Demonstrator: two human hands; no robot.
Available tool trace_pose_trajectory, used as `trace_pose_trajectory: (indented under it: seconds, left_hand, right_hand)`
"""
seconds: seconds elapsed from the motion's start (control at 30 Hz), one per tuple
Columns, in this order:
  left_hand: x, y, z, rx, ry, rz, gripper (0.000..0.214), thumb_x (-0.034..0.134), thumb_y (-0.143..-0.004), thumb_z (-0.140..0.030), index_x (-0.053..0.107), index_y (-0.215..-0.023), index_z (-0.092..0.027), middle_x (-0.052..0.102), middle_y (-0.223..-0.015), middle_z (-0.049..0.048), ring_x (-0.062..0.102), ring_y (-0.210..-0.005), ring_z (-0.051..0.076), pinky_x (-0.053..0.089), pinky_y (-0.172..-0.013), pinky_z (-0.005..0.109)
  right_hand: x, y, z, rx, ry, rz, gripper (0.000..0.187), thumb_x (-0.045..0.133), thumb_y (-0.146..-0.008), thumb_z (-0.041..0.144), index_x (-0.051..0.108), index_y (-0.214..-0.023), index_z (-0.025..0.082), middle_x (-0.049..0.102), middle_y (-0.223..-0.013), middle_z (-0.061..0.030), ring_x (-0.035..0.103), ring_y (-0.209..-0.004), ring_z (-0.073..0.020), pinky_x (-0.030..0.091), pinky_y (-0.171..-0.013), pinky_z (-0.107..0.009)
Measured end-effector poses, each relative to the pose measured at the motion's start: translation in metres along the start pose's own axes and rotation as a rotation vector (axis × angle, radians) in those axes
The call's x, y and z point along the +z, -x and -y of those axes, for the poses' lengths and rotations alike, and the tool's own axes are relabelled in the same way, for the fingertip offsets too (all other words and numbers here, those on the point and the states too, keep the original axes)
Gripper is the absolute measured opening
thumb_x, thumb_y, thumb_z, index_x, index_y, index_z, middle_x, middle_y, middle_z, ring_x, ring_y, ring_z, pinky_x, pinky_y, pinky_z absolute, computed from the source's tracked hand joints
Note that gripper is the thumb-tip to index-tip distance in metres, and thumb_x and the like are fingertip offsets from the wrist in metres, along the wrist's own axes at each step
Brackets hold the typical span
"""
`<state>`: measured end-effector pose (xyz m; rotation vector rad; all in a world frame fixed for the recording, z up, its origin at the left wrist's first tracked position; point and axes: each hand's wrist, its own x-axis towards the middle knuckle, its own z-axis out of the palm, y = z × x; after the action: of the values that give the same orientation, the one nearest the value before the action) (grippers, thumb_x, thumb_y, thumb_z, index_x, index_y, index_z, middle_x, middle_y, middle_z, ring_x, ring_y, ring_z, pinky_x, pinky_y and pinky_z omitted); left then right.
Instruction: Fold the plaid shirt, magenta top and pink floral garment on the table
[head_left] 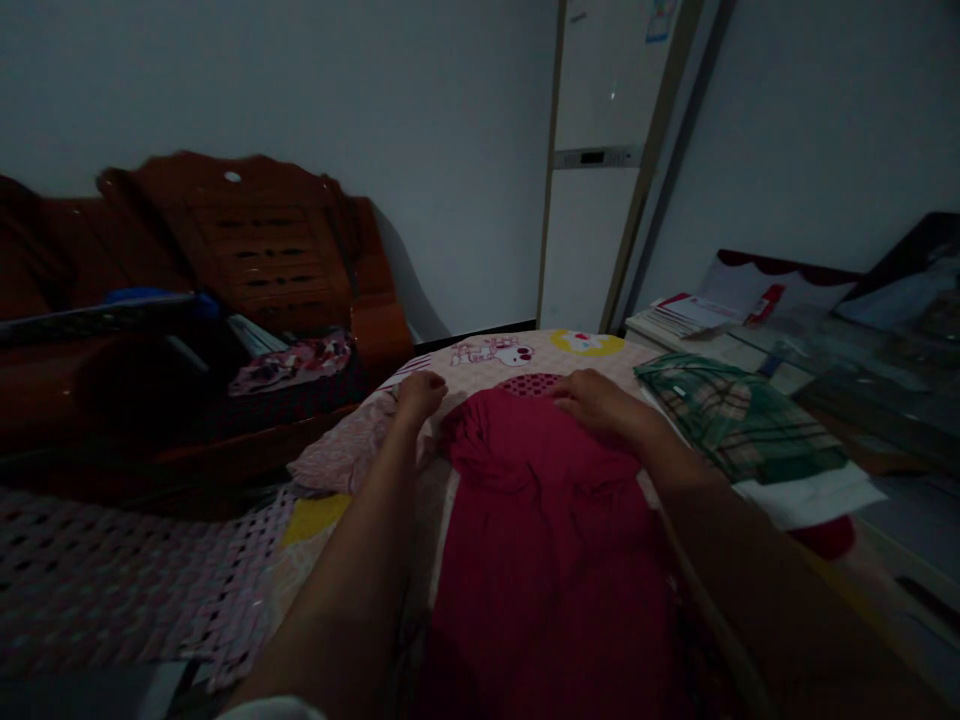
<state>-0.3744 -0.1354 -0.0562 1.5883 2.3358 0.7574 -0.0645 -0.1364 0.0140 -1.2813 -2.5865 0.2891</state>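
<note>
A dark pink garment (547,540) lies spread on a pink patterned sheet (487,360) that covers a table. My left hand (418,392) rests at the garment's far left corner, fingers curled down onto the cloth. My right hand (592,398) lies flat on the garment's far edge with fingers stretched out. Both forearms reach forward over the cloth.
A folded green plaid cloth (739,425) on a white one (814,497) lies at the right. Papers and boxes (720,300) sit on a glass table behind. A wooden sofa (247,260) with clutter stands left, a tall white air conditioner (604,170) at the back.
</note>
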Motion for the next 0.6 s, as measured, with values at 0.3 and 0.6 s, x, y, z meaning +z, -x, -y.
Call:
trace_pose_trajectory:
  seconds: [0.3, 0.6]
  left_hand:
    - [0.011, 0.011, 0.016, 0.056, -0.051, 0.223, 0.032, 0.063, -0.08, -0.044, 0.067, -0.062, -0.017, 0.069, -0.066, 0.0055, 0.061, -0.063, 0.017, 0.039, -0.057, 0.024]
    - [0.011, 0.001, 0.021, 0.002, 0.188, 0.293, 0.015, 0.071, -0.07, -0.027, 0.064, -0.065, -0.015, 0.064, -0.06, 0.0016, 0.056, -0.056, 0.013, 0.04, -0.05, 0.021]
  right_hand:
    - [0.123, 0.006, -0.007, -0.062, 0.014, -0.022, 0.041, 0.05, -0.097, 0.029, 0.058, -0.136, 0.016, 0.053, -0.144, -0.018, 0.048, -0.134, -0.0269, 0.036, -0.111, -0.045]
    - [0.138, 0.003, -0.017, -0.093, 0.023, -0.026, 0.053, 0.05, -0.096, 0.044, 0.05, -0.144, 0.021, 0.042, -0.154, -0.0144, 0.037, -0.143, -0.0286, 0.027, -0.117, -0.049]
